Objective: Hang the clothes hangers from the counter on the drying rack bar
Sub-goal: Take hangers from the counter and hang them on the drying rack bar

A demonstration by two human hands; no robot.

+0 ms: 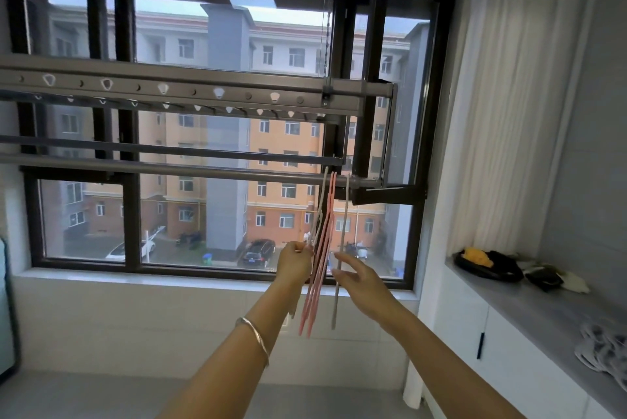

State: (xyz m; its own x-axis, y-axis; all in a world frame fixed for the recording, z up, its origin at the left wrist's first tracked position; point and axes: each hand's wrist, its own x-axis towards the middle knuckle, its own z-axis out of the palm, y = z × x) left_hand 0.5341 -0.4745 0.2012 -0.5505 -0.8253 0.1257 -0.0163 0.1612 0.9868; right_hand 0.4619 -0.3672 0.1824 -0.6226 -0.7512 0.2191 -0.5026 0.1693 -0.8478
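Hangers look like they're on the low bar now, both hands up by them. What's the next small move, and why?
Probably let go with the left hand and turn to the counter. The pink hangers and grey hanger already hook over the lowest bar, the right hand is open, and more hangers seem to wait there.

Two bare forearms in view, no sleeves visible. Left hand and right hand carry no gloves or rings that can be made out. One thin metal bangle encircles the left wrist, below the hand.
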